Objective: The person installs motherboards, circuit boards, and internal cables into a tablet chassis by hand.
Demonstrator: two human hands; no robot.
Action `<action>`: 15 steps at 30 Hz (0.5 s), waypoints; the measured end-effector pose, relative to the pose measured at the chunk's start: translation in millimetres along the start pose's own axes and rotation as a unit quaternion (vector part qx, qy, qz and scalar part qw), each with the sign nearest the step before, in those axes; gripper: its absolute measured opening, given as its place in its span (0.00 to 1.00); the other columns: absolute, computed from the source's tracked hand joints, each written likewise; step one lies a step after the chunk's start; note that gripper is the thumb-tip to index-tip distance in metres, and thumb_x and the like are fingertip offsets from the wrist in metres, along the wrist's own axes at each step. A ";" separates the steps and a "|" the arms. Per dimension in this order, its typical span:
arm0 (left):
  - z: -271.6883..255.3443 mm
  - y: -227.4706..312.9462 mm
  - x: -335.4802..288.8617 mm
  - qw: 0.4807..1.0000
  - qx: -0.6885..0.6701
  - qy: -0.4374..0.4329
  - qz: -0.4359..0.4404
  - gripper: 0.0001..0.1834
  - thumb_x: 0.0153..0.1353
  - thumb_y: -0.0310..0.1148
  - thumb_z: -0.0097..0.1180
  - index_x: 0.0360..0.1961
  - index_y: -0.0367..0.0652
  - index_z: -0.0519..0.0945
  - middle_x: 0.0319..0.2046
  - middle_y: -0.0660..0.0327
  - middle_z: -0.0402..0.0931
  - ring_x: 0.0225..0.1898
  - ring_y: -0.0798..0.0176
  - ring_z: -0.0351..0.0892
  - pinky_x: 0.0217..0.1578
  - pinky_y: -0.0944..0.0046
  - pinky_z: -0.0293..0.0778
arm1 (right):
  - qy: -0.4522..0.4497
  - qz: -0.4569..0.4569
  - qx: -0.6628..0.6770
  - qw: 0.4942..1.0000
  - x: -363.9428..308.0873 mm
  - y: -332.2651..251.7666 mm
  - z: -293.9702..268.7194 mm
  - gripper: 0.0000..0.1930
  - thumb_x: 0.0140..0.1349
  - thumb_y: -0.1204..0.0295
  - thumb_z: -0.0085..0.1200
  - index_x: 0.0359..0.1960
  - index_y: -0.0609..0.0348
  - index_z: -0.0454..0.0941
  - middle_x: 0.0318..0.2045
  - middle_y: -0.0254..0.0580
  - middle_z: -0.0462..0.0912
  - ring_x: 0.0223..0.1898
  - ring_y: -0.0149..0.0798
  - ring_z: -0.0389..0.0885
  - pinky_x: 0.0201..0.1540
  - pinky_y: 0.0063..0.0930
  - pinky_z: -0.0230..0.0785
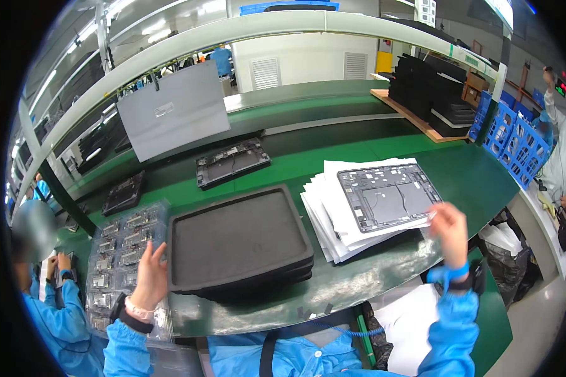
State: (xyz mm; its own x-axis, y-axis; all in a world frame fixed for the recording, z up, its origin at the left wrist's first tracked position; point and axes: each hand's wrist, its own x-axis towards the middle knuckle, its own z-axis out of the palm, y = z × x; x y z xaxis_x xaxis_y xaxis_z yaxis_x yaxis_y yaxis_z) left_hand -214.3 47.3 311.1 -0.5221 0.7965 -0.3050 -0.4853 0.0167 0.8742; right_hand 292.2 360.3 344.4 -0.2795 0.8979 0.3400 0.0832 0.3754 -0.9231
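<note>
L hand [149,276] is by the L edge of a stack of black trays [239,242], fingers slightly apart, nothing visibly gripped. R hand [451,232] is at the lower R corner of a dark device chassis [383,204], fingers bent; can't tell if they pinch it. Chassis lies on white sheets [324,220], R of trays, which stand btwn L hand & it. Far L: clear parts tray [131,240], co-worker's sleeve [72,323]. Behind: another chassis [233,164], hanging grey panel [176,119]; far R, blue crate [523,151].
</note>
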 end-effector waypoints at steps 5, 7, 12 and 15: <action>4.0 35.2 -41.7 0.995 0.041 0.087 0.024 0.38 0.61 0.63 0.41 0.66 0.54 0.55 0.55 0.48 0.63 0.51 0.48 0.70 0.51 0.45 0.65 | 0.097 -0.013 -0.319 0.943 91.0 83.4 -78.5 0.11 0.52 0.73 0.58 0.36 0.66 0.78 0.27 0.41 0.82 0.26 0.32 0.80 0.31 0.25 0.71; -3.5 49.1 -68.6 0.989 0.020 0.111 0.095 0.38 0.61 0.63 0.41 0.66 0.53 0.57 0.53 0.50 0.65 0.50 0.51 0.70 0.48 0.44 0.66 | 0.036 0.075 -0.319 0.944 114.4 100.0 -79.0 0.11 0.51 0.69 0.62 0.31 0.65 0.78 0.22 0.38 0.81 0.25 0.32 0.80 0.29 0.25 0.71; -20.2 89.8 -145.3 0.953 0.033 0.138 0.266 0.30 0.66 0.56 0.38 0.61 0.49 0.64 0.55 0.54 0.66 0.51 0.58 0.70 0.48 0.56 0.69 | -0.104 0.187 -0.233 0.949 136.7 88.2 -69.5 0.12 0.56 0.69 0.57 0.16 0.55 0.74 0.10 0.26 0.67 0.11 0.23 0.59 0.13 0.22 0.47; -53.7 119.2 -170.4 0.905 0.085 0.182 0.376 0.26 0.67 0.51 0.40 0.58 0.45 0.67 0.51 0.55 0.70 0.49 0.60 0.72 0.47 0.60 0.70 | -0.110 0.227 -0.142 0.957 158.5 147.4 -141.0 0.03 0.54 0.75 0.54 0.30 0.57 0.74 0.19 0.31 0.71 0.18 0.27 0.66 0.18 0.25 0.57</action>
State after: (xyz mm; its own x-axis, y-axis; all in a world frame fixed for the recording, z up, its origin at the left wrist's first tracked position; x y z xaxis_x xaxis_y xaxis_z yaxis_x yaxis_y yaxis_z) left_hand -220.9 -118.9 447.0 -0.8711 0.3708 0.3220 0.2009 -0.3294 0.9226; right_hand 395.1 590.3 287.6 -0.3444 0.9252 -0.1592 0.4922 0.0336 -0.8698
